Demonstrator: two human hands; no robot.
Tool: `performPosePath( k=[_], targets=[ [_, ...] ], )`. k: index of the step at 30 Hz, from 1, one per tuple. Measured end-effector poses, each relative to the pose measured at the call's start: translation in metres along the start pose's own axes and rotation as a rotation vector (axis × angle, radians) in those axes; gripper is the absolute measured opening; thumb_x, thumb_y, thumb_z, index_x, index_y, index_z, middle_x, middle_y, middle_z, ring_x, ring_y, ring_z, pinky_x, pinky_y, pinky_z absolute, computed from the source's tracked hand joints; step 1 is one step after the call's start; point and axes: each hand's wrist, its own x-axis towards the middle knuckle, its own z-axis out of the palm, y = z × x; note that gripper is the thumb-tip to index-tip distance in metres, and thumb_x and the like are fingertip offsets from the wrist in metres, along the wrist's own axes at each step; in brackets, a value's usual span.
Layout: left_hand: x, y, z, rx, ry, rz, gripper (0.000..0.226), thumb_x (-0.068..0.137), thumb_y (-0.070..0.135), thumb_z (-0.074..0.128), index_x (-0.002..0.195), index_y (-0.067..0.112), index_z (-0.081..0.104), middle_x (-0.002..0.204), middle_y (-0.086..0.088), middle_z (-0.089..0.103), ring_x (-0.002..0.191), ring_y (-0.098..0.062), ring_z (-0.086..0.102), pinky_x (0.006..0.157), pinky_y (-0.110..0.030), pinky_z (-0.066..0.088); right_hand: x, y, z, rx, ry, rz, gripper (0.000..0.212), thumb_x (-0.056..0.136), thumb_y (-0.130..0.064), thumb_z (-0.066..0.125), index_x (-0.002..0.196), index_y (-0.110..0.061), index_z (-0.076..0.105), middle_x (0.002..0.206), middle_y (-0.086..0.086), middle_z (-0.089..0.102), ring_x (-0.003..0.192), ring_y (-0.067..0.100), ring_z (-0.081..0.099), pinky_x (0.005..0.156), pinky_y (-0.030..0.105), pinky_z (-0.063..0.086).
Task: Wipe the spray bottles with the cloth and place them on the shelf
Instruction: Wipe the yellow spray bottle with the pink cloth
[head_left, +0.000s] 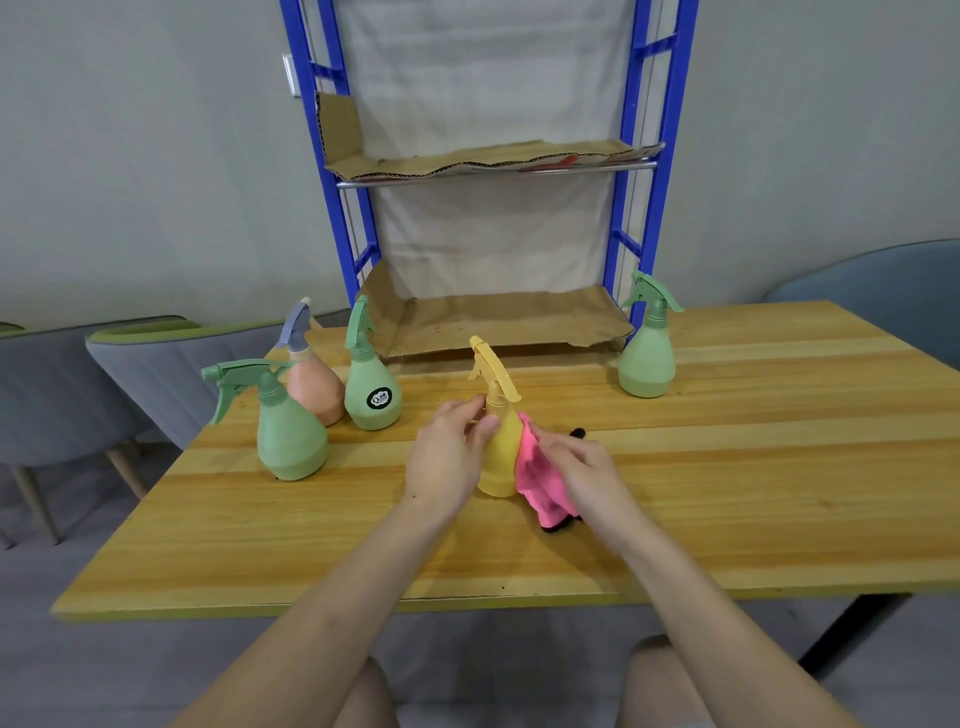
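Wooden surface (727, 467), pale plank top, seen from the near edge; grey wall behind. Shelf (670, 156): blue metal uprights at the far edge, two tiers in view, each lined with brown cardboard, white sheet across the back. Yellow spray bottle (498, 457): upright near the middle of the surface, trigger head pointing away and left. Left hand (447, 457): fingers and thumb curled round the bottle's neck and upper body, gripping it. Right hand (587, 467): fingers bent over a pink cloth (540, 483), pressing it against the bottle's right flank; the cloth has a dark edge showing below and behind the hand. Three green spray bottles standing: one at front left (291, 436), one with a round black label (371, 395) further back, one well apart at far right (647, 364) just beside the shelf upright. Peach spray bottle (314, 389), grey-blue trigger, between the two left green ones and touching or nearly touching them. Upholstered chairs (156, 364) at left; another at far right.
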Motion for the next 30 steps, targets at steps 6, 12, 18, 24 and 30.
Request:
performPosePath(
  k=[6, 12, 18, 24, 30],
  targets=[
    [-0.002, 0.0, 0.002, -0.052, -0.022, -0.004, 0.048, 0.105, 0.046, 0.055, 0.143, 0.017, 0.062, 0.123, -0.001, 0.065, 0.115, -0.019, 0.061, 0.1, -0.041, 0.051, -0.001, 0.007, 0.006, 0.018, 0.041, -0.087, 0.024, 0.105, -0.02, 0.064, 0.127, -0.019, 0.07, 0.121, -0.006, 0.076, 0.115, 0.012, 0.071, 0.094, 0.028, 0.057],
    [0.001, 0.005, 0.003, -0.131, 0.003, -0.014, 0.028, 0.102, 0.044, 0.061, 0.1, 0.018, 0.071, 0.095, 0.004, 0.061, 0.093, -0.017, 0.06, 0.083, -0.035, 0.047, -0.001, 0.0, 0.02, -0.001, 0.084, -0.155, 0.047, 0.101, -0.018, 0.069, 0.147, -0.024, 0.06, 0.129, -0.011, 0.072, 0.115, 0.0, 0.069, 0.092, 0.023, 0.059],
    [0.004, 0.0, -0.001, -0.161, -0.036, 0.029, 0.019, 0.103, 0.037, 0.061, 0.1, 0.024, 0.074, 0.097, 0.002, 0.059, 0.091, -0.014, 0.06, 0.082, -0.03, 0.044, 0.006, -0.013, 0.028, -0.019, 0.112, -0.212, 0.044, 0.102, -0.013, 0.067, 0.143, -0.028, 0.062, 0.105, -0.009, 0.079, 0.091, 0.007, 0.076, 0.077, 0.026, 0.063],
    [0.004, -0.004, -0.001, -0.063, -0.008, 0.064, 0.018, 0.106, 0.035, 0.057, 0.093, 0.024, 0.063, 0.088, 0.011, 0.05, 0.083, -0.011, 0.052, 0.072, -0.019, 0.035, -0.002, 0.012, 0.011, -0.276, 0.062, -0.137, 0.048, 0.101, -0.022, 0.069, 0.148, -0.023, 0.06, 0.094, -0.007, 0.076, 0.075, 0.004, 0.073, 0.065, 0.02, 0.056],
    [0.003, -0.006, -0.002, -0.062, -0.018, 0.078, 0.02, 0.106, 0.035, 0.056, 0.113, 0.018, 0.065, 0.099, 0.007, 0.062, 0.094, -0.016, 0.06, 0.08, -0.031, 0.044, -0.005, -0.001, 0.023, -0.268, 0.126, -0.209, 0.053, 0.101, -0.017, 0.069, 0.15, -0.03, 0.055, 0.105, -0.004, 0.076, 0.068, -0.009, 0.065, 0.061, 0.012, 0.051]
  ],
)
